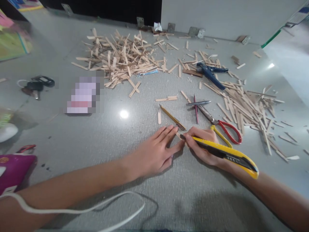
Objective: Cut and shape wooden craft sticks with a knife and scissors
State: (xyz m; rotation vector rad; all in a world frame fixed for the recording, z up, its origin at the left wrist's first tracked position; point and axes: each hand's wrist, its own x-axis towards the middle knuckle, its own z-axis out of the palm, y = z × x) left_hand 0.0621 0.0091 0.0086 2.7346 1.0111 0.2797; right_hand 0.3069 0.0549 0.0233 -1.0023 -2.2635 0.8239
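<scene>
My right hand (202, 145) is closed around a yellow and black utility knife (224, 154), its tip at a small wooden stick piece (179, 135). Beside it, my left hand (158, 151) presses down on the table with fingers around that small piece, which is mostly hidden. Just beyond the fingertips lies a gold-coloured pointed tool (172, 116). Cut stick pieces (166, 99) lie farther off. To the right, a silver pen-like tool (198, 103) crosses a dark pink one (195, 111), next to scissors (229, 130) with red and yellow handles.
A large heap of wooden sticks (125, 54) lies at the back, another (241, 106) at right. Blue pliers (210, 74) rest between them. A blurred phone (82, 95), keys (36, 85) and a purple packet (16, 170) are at left. A white cable (79, 211) crosses the near edge.
</scene>
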